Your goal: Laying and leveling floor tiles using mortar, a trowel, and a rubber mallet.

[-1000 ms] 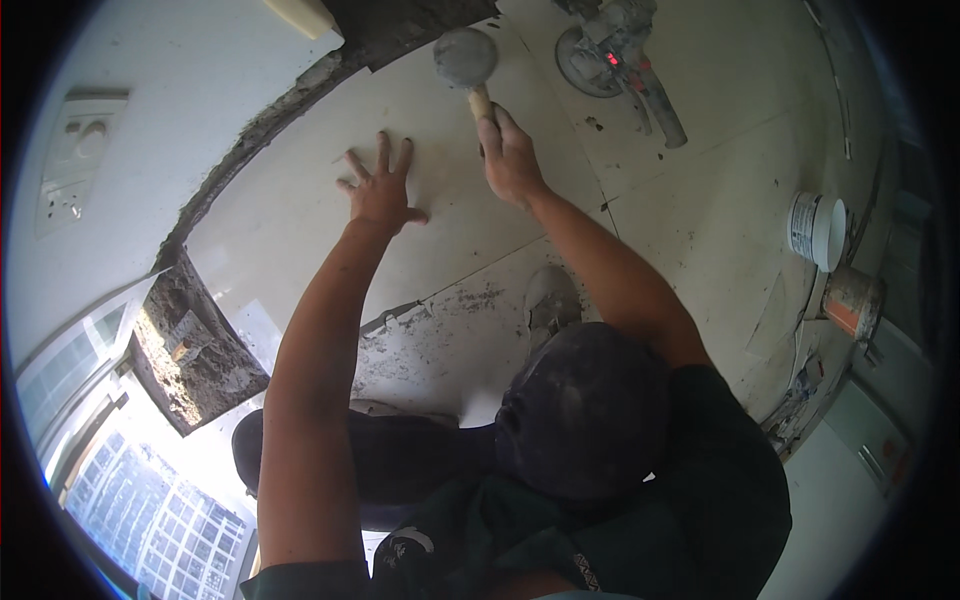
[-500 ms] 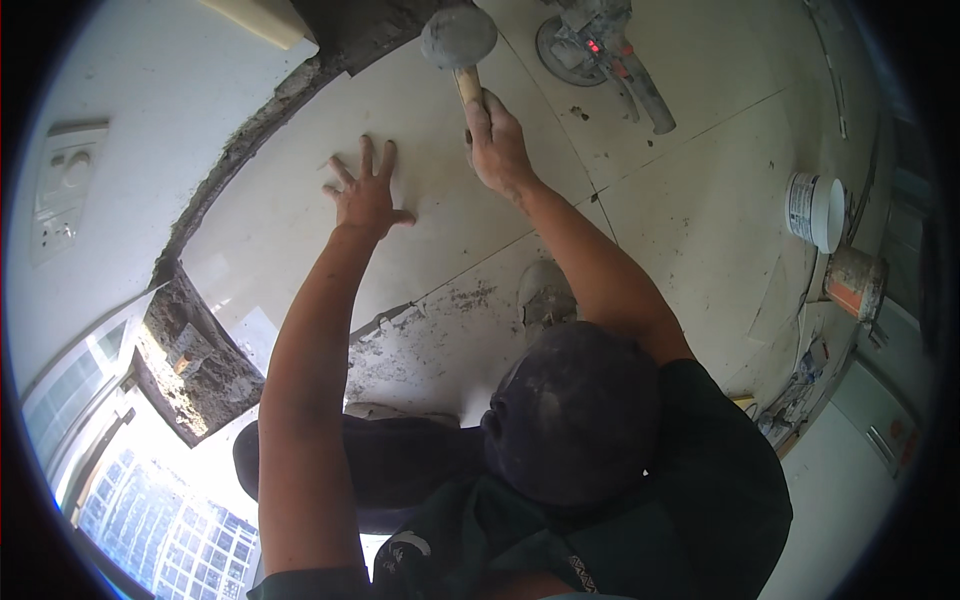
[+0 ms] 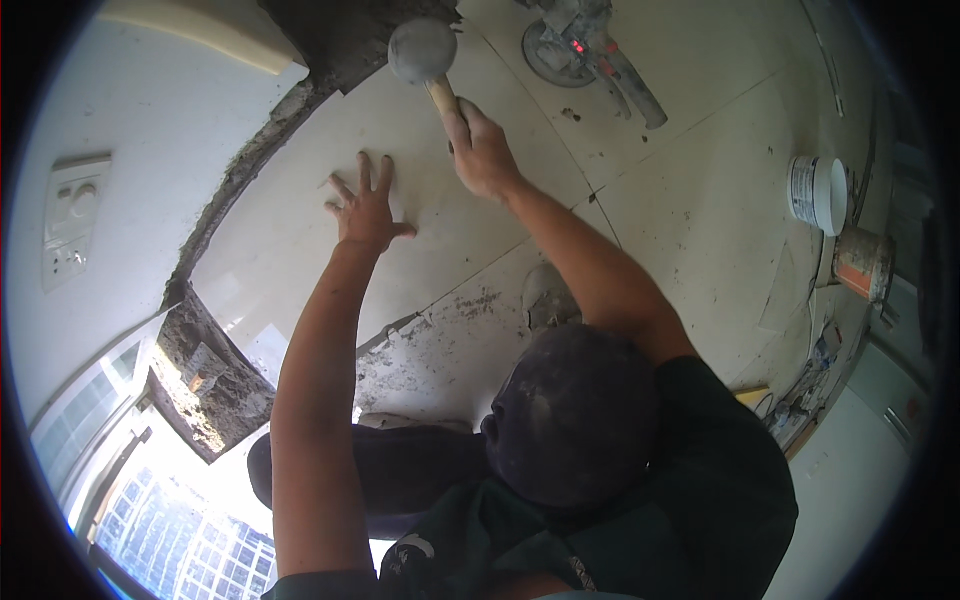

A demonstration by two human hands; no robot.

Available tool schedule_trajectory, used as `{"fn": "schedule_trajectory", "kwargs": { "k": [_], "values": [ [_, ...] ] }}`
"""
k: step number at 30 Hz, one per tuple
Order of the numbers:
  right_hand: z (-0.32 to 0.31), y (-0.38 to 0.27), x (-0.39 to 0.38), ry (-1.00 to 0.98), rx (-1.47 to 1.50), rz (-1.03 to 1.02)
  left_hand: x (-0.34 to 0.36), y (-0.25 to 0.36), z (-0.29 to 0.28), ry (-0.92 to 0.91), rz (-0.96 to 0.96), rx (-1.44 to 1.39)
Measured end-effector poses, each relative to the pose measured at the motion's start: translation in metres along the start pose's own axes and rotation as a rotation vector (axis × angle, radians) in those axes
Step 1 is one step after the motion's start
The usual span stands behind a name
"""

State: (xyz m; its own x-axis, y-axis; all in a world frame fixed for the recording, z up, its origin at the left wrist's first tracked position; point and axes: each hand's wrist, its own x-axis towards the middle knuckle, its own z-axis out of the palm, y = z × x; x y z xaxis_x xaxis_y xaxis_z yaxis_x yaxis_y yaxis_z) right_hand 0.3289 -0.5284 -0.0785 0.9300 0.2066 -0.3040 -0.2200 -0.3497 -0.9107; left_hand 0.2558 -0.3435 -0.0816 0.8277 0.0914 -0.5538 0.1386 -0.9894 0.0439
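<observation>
Mallet [image 3: 429, 68] in right hand [image 3: 484, 152], handle [image 3: 440, 96] gripped, grey head [image 3: 423, 50] beyond it

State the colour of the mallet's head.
The mallet head is grey, seen best in the head camera's view, near the top edge.

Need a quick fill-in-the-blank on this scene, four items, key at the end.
1. The mallet is gripped in the person's ____ hand.
2. The left hand rests palm ____, fingers spread, on the pale tile.
3. The disc power tool on the floor shows a small light that glows ____.
4. The tub next to the grey-and-orange bucket is mainly ____ in colour.

Missing words: right; down; red; white.
</observation>
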Motion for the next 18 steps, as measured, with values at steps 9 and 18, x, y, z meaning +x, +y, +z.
{"fn": "schedule_trajectory", "kwargs": {
  "k": [9,18],
  "values": [
    [-0.009,0.014,0.014,0.085,-0.071,-0.083,0.001,0.005,0.000,-0.019,0.000,0.020],
    [-0.011,0.029,0.014,0.061,-0.104,-0.086,0.001,0.012,-0.004,-0.006,0.027,0.018]
  ]
}}
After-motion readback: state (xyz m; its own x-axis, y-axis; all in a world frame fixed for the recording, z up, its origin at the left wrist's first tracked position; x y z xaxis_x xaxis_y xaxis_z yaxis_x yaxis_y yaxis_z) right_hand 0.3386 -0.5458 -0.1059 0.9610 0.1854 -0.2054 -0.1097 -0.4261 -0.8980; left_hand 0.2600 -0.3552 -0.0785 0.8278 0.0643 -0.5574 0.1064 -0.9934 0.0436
